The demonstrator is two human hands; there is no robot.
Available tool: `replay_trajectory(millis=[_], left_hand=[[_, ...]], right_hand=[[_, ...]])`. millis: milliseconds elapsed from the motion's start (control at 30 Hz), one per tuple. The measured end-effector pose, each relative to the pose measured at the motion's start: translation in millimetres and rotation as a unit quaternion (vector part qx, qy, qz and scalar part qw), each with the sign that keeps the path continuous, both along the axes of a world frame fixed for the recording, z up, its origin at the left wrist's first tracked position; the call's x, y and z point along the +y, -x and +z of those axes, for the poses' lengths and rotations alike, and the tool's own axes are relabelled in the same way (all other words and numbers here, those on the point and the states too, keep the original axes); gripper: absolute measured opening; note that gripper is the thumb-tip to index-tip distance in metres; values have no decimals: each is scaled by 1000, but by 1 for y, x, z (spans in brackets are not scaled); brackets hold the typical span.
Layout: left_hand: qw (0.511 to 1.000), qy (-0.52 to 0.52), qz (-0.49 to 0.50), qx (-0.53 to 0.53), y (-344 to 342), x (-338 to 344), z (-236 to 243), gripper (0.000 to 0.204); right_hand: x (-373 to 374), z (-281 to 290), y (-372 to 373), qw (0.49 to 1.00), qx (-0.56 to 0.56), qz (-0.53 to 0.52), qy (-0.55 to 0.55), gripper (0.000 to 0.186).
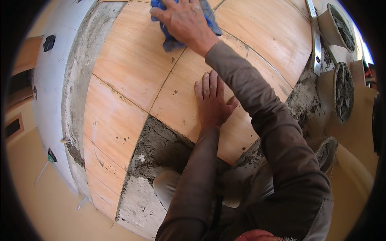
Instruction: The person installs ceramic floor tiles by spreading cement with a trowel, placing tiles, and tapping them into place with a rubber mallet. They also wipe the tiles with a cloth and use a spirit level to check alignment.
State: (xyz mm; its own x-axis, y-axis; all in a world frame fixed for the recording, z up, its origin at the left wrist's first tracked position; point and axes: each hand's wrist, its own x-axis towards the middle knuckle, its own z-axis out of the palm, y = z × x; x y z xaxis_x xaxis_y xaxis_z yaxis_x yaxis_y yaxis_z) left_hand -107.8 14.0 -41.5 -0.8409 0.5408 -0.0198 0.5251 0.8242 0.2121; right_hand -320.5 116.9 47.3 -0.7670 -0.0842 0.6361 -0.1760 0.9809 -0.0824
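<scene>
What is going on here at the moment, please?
A person's right hand holds a blue cloth over the wood-patterned tiles, while the left hand rests on a tile nearer the body. Beside that tile, rough gray mortar lies exposed, and buckets containing gray mix are at the right.

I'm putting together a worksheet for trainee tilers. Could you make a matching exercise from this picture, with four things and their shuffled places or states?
Things:
1. Cloth
2. Left hand
3. Top right bucket
4. Metal bar

Places or states:
A. Long, straight and silvery
B. Spread on a tile
C. Blue, under the right hand
D. Grey mortar inside

Pairs: 1-C, 2-B, 3-D, 4-A
</scene>
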Motion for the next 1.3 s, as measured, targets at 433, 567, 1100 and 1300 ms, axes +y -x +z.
replay_trajectory(millis=[433,567,1100,1300], left_hand=[[996,-89,4,-1,1,-4,6,88],[997,-79,3,3,-1,-5,4,87],[996,-92,1,-2,-1,2,6,87],[996,-83,7,-15,2,-3,3,86]], right_hand=[[160,-19,-218,946,-303,-114,9,54],[194,-12,-312,909,-380,-170,21,58],[189,-78,-196,942,-205,-220,150,93],[19,-79,-75,979,-169,-49,99,88]])
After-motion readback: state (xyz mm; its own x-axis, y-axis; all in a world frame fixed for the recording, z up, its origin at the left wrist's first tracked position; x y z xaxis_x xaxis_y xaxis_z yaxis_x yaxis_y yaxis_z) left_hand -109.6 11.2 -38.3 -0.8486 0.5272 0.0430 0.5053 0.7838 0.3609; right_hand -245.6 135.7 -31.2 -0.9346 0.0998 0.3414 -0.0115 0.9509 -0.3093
